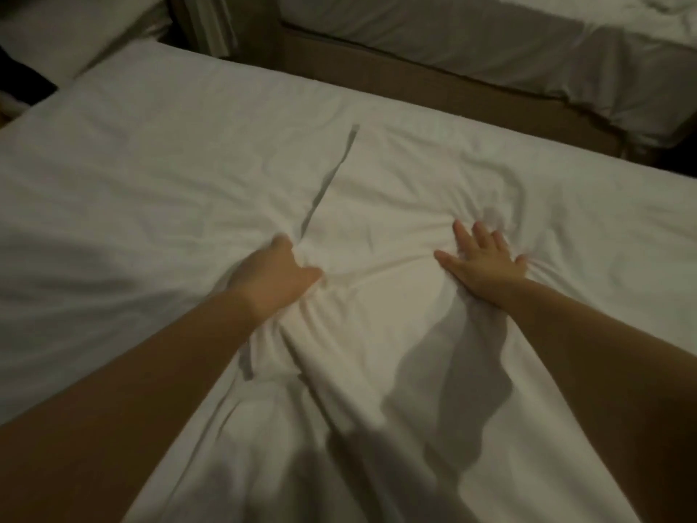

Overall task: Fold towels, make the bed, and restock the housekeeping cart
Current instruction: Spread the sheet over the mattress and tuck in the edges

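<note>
We see the white sheet [169, 164] spread over the near bed and bunched into folds between the two hands. The left hand [273, 275] is curled into a gathered ridge of it, fingertips buried in the cloth and blurred, so we make out a hold but not how much is pinched. The right hand [481, 264] lies flat on the sheet, fingers straight and spread, holding nothing; dim light swallows the sheet's near edge, and the pillow [75, 35] at top left and the second bed [490, 39] at top right are cut off by the frame.
</note>
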Action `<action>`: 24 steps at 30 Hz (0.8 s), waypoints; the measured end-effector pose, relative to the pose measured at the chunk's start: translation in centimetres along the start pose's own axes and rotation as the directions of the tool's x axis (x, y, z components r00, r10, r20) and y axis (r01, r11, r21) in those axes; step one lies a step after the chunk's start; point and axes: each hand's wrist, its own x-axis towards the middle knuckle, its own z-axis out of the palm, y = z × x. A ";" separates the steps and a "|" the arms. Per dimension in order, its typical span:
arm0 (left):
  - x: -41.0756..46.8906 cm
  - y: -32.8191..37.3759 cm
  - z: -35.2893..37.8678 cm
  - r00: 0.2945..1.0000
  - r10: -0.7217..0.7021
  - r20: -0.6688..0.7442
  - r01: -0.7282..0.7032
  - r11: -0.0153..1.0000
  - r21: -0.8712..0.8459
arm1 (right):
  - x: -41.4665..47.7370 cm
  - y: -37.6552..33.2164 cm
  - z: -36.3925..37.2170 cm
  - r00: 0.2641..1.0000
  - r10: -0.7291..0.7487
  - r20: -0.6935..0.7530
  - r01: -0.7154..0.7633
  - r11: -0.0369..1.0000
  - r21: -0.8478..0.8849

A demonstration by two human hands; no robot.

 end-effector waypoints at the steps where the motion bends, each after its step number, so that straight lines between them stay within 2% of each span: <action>1: 0.0 2.3 0.7 0.980 0.095 -0.176 -0.076 0.991 0.111 | 0.1 0.1 0.1 1.000 -0.004 0.004 0.004 1.000 -0.016; 2: -0.2 4.9 1.8 0.929 0.218 -0.298 -0.175 0.971 0.165 | 0.2 0.2 0.2 1.000 -0.013 0.005 0.013 1.000 -0.027; 3: -0.5 7.7 3.5 0.874 0.343 -0.346 -0.298 0.938 0.177 | 0.3 0.3 0.2 1.000 -0.022 0.012 0.022 0.999 -0.027; 4: -0.7 10.4 5.9 0.836 0.445 -0.322 -0.407 0.895 0.180 | 0.6 0.6 0.1 0.999 -0.038 0.031 0.039 0.999 -0.005; 5: -0.6 12.8 8.6 0.827 0.502 -0.255 -0.466 0.864 0.192 | 1.0 1.1 -0.4 0.996 -0.074 0.044 0.072 0.996 0.042; 8: 1.6 16.9 15.1 0.842 0.527 -0.115 -0.484 0.832 0.270 | 2.2 4.4 -1.8 0.956 -0.291 -0.035 0.288 0.914 0.285; 12: 6.4 19.2 18.7 0.712 0.662 -0.233 -0.575 0.741 0.348 | 3.2 7.5 -1.0 0.915 -0.377 -0.145 0.404 0.856 0.323; 14: 8.2 20.1 19.5 0.700 0.674 -0.235 -0.584 0.731 0.355 | 4.3 8.1 -0.6 0.876 -0.441 -0.193 0.482 0.789 0.382; 16: 9.3 21.0 19.6 0.679 0.684 -0.268 -0.600 0.726 0.336 | 5.1 8.9 -1.0 0.830 -0.481 -0.283 0.554 0.768 0.320; 18: 10.1 21.5 19.7 0.669 0.691 -0.274 -0.588 0.717 0.374 | 5.6 11.0 -1.7 0.766 -0.479 -0.428 0.593 0.785 0.183; 20: 10.9 21.7 20.1 0.646 0.702 -0.299 -0.577 0.706 0.411 | 5.9 15.4 -2.8 0.731 -0.348 -0.587 0.494 0.864 0.103; 21: 11.4 21.7 20.3 0.637 0.705 -0.312 -0.575 0.704 0.417 | 6.1 18.3 -3.7 0.740 -0.223 -0.635 0.347 0.935 0.076; 22: 11.8 21.8 20.5 0.629 0.708 -0.322 -0.576 0.702 0.418 | 6.2 21.5 -4.7 0.759 -0.097 -0.643 0.158 0.987 0.038; 24: 12.6 22.1 20.6 0.627 0.709 -0.323 -0.583 0.702 0.410 | 6.0 27.7 -6.6 0.841 0.092 -0.533 -0.130 0.991 -0.034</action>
